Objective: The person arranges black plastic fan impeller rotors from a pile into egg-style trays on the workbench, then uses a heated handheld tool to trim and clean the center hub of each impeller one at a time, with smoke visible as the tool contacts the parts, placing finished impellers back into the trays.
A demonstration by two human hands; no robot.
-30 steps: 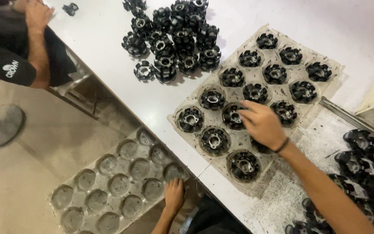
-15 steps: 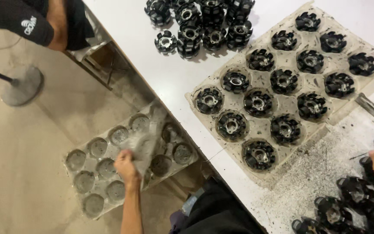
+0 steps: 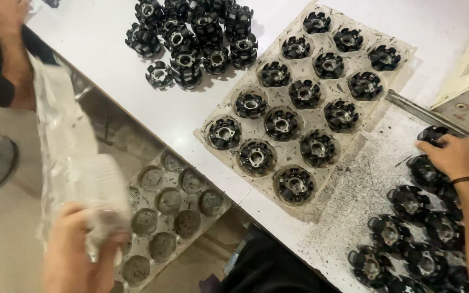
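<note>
Two hands work: left hand [image 3: 77, 244] grips a clear plastic tray [image 3: 71, 163] at eight o'clock; right hand [image 3: 454, 154] closes on a black toothed plastic hub [image 3: 432, 134] at three o'clock; lift the hub straight, I think.

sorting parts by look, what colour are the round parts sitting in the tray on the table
Black, with shiny metal centres: the round parts in the tray, clearest in the head view.

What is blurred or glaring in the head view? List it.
Head view: the left hand and the clear tray it lifts are smeared by motion blur; the filled tray of black rotor parts is sharp; the white table is bright but not blown out; shadows are soft.
</note>
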